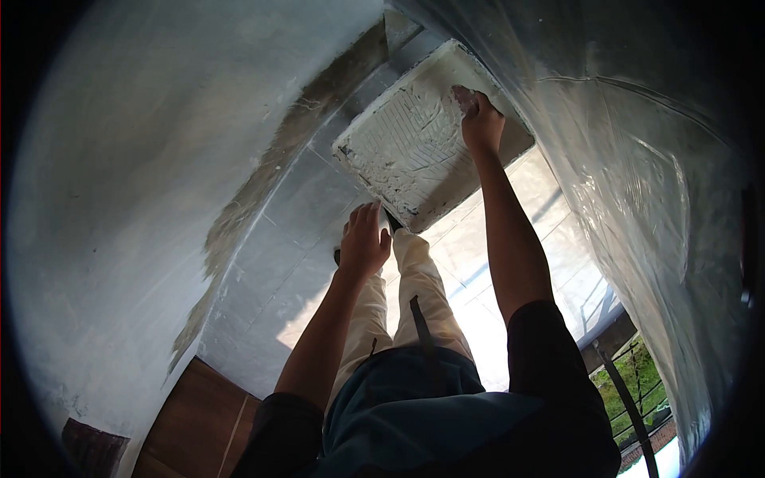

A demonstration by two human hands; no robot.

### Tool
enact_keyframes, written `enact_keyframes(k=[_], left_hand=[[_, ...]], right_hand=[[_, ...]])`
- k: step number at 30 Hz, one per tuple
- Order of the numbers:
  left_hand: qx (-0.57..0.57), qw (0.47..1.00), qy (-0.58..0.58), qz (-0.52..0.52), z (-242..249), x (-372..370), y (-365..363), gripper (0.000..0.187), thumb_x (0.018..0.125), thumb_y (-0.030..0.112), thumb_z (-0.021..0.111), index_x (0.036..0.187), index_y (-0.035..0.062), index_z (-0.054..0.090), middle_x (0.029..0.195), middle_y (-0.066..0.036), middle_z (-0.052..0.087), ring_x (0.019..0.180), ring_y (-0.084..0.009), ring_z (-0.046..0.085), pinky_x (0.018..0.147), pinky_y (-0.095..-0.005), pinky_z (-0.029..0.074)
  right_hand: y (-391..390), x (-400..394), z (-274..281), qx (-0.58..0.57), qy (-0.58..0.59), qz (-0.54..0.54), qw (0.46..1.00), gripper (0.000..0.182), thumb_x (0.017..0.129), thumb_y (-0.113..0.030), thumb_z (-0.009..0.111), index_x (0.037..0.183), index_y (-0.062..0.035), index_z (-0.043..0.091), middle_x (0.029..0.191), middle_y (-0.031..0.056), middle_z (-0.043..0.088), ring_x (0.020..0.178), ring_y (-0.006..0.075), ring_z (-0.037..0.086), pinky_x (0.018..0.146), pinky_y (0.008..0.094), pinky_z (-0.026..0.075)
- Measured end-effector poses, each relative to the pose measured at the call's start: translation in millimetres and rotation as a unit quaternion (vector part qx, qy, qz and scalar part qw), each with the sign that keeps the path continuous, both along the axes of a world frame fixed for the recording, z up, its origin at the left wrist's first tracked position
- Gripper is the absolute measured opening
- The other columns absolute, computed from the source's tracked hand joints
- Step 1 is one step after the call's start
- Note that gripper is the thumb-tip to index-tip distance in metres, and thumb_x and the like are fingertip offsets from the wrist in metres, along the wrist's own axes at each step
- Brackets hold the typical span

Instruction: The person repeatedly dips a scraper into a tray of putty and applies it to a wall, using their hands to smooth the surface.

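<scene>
A rectangular paint tray (406,119), coated with thick white paint on a ridged surface, lies ahead of my feet. Over its right part is my right hand (483,123), closed round a small pinkish-grey object (464,99) smeared with white that I cannot make out clearly. My left hand (366,241) hangs near the tray's lower left edge, above my legs, with its fingers bent. Whether it holds or touches anything is hidden.
A partly painted wall (151,175) with a rough bare strip rises on the left. Clear plastic sheeting (637,183) hangs along the right. Tiled floor (279,239) lies below. Brown panels (199,422) stand at lower left, and a railing (633,402) with greenery shows at lower right.
</scene>
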State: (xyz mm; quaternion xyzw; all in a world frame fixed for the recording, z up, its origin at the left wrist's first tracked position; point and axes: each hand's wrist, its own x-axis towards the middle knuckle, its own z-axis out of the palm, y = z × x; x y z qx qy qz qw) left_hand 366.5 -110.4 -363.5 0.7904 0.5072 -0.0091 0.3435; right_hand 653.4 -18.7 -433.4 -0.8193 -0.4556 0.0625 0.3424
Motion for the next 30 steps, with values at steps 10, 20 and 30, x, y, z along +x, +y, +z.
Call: enact_keyframes(k=[10, 20, 30], left_hand=[[-0.010, 1.000, 0.029, -0.007, 3.0, -14.1, 1.9, 0.057, 0.078, 0.013, 0.057, 0.130, 0.0019, 0.038, 0.127, -0.016, 0.046, 0.122, -0.0329, 0.041, 0.099, -0.0463, 0.037], [-0.010, 0.999, 0.043, 0.005, 2.7, -27.7, -3.6, 0.057, 0.078, 0.011, 0.058, 0.130, 0.0004, 0.038, 0.126, -0.019, 0.046, 0.121, -0.0355, 0.041, 0.099, -0.0457, 0.037], [-0.032, 0.998, 0.053, 0.027, 3.3, -42.1, -17.0, 0.058, 0.079, 0.013, 0.058, 0.132, 0.0020, 0.037, 0.129, -0.016, 0.044, 0.124, -0.0332, 0.039, 0.099, -0.0478, 0.036]], right_hand=[[5.8, 7.9, -0.9, -0.033, 0.005, 0.026, 0.999, 0.027, 0.074, -0.004, 0.053, 0.099, -0.0039, 0.063, 0.083, 0.0231, 0.064, 0.079, 0.0406, 0.063, 0.073, 0.0473, 0.050], [-2.1, 6.6, -13.4, -0.015, 0.025, 0.047, 0.998, 0.028, 0.075, -0.005, 0.052, 0.100, -0.0044, 0.064, 0.083, 0.0222, 0.064, 0.078, 0.0404, 0.062, 0.072, 0.0463, 0.051], [-27.4, -19.4, -13.3, -0.125, 0.161, 0.006, 0.979, 0.033, 0.079, -0.014, 0.057, 0.111, -0.0047, 0.061, 0.095, 0.0208, 0.065, 0.090, 0.0355, 0.063, 0.081, 0.0412, 0.049]])
